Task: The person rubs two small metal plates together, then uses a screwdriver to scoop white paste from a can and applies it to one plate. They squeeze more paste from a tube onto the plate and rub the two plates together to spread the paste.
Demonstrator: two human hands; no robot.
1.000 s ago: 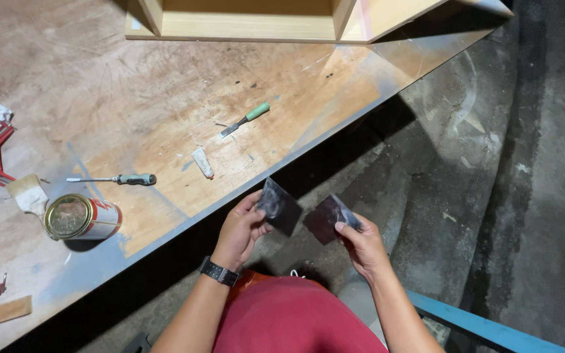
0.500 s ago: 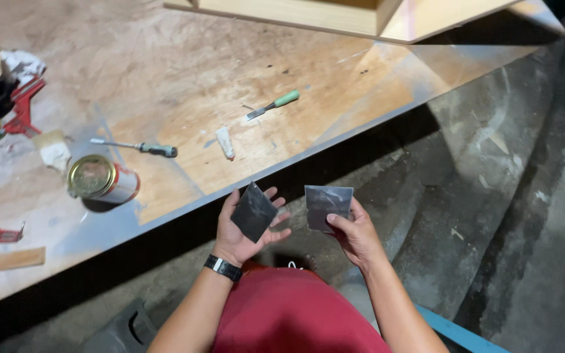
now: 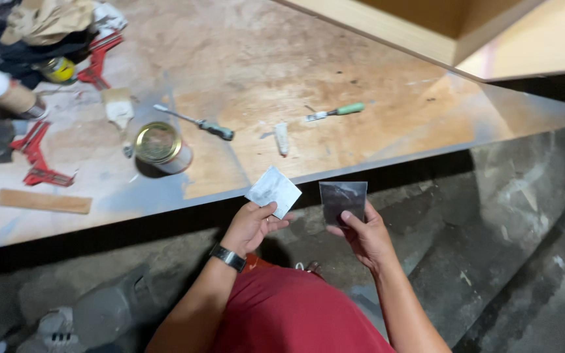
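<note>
Now turned pale face up, the left sheet [image 3: 273,190] is pinched in the left hand [image 3: 251,225], just left of the dark sheet [image 3: 342,200] gripped upright by the right hand [image 3: 364,236], near the workbench [image 3: 387,140] edge

Both my forearms reach forward, bare. My left hand [image 3: 251,225], watch on the wrist, and my right hand [image 3: 363,236] are raised side by side, fingers pinched closed.
</note>
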